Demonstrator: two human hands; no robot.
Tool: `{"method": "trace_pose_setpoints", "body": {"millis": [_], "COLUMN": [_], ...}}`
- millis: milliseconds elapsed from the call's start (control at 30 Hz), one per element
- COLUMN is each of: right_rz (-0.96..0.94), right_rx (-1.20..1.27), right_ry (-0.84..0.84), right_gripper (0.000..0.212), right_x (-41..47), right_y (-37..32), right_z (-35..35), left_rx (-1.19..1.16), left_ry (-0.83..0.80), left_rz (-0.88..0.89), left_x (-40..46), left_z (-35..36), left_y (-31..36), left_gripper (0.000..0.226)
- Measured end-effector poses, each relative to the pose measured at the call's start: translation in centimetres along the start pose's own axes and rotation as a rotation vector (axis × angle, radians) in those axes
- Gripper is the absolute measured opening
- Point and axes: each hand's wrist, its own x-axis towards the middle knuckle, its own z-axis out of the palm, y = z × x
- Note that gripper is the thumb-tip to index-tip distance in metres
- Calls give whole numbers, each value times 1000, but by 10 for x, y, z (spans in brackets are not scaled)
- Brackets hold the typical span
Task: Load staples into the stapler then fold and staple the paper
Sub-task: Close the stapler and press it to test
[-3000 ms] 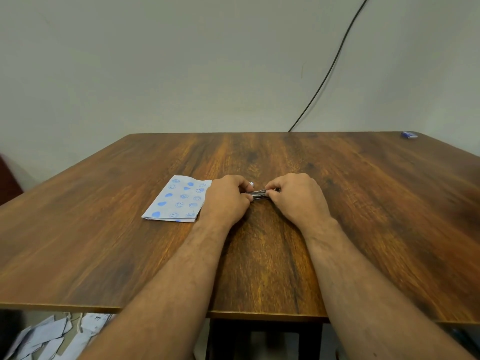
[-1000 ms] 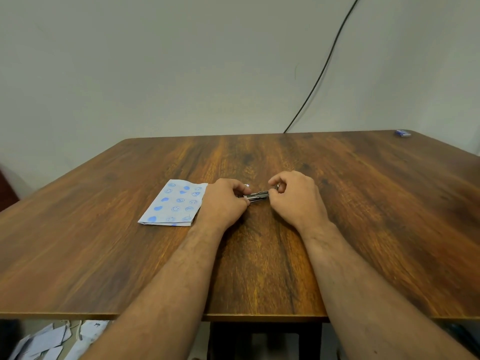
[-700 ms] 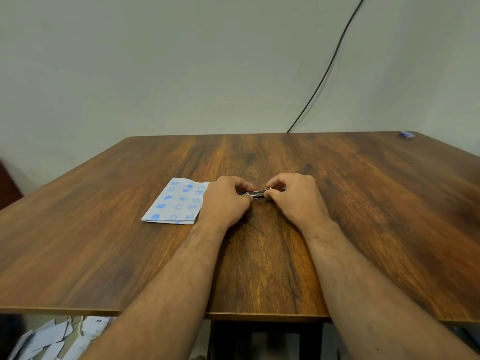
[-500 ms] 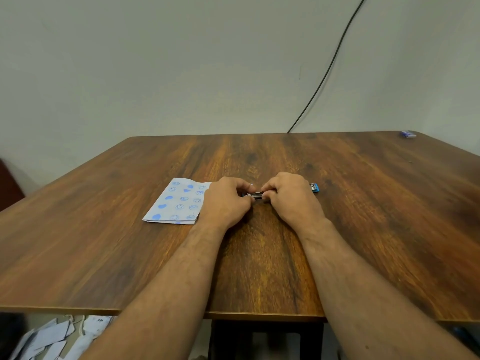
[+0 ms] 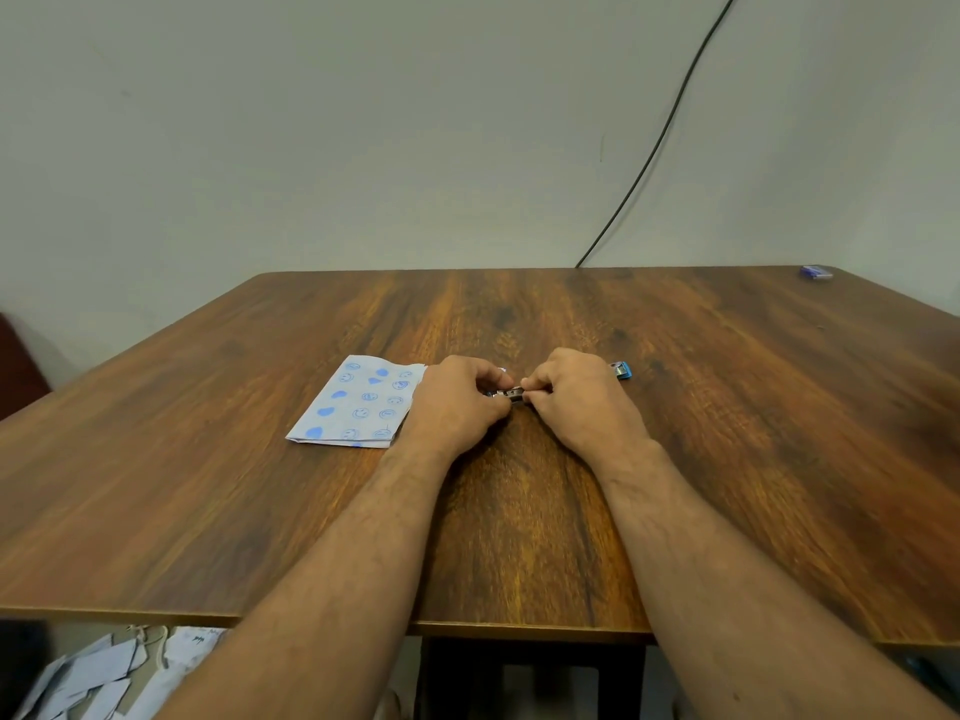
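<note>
Your left hand (image 5: 457,402) and right hand (image 5: 579,402) meet at the middle of the table (image 5: 727,433), fingertips of both pinched on a small metal piece (image 5: 511,394) between them, probably the stapler's staple channel, though it is too small to be sure. The stapler's blue end (image 5: 622,370) pokes out just behind your right hand. The folded paper (image 5: 361,402) lies flat just left of your left hand.

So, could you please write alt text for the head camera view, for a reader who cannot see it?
Two bare hands, the left hand and right hand, meet over a wooden table, pinching a small metal stapler between them. A folded sheet of blue-patterned paper lies just left of the left hand, and a small blue object rests behind the right hand.
</note>
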Motion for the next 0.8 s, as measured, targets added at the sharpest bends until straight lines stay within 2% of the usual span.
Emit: {"method": "trace_pose_setpoints", "body": {"millis": [100,167,300,500,567,633,800], "right_rz": [26,79,203,275,317,398,541], "right_rx": [52,44,-3,48,62,121,299], "right_ry": [34,67,103,93,112,150,214], "right_gripper": [21,30,46,34,36,40,27], "right_x": [-3,-4,-3,0,1,1,2], "right_y": [0,2,6,8,8,9,16], "right_z": [-2,-4,-2,2,2,-2,-7], "left_rx": [-3,0,-55,-192,-239,-312,-500], "left_ry": [1,16,139,216,226,241,309], "left_rz": [-2,8,0,-142,-162,-207,-320], "left_x": [-1,-1,-1,3,4,6,11], "left_z": [1,1,-2,-2,-2,-3,-6], "left_y": [1,3,6,6,5,3,-1], "left_gripper": [20,22,26,26,27,29,31]}}
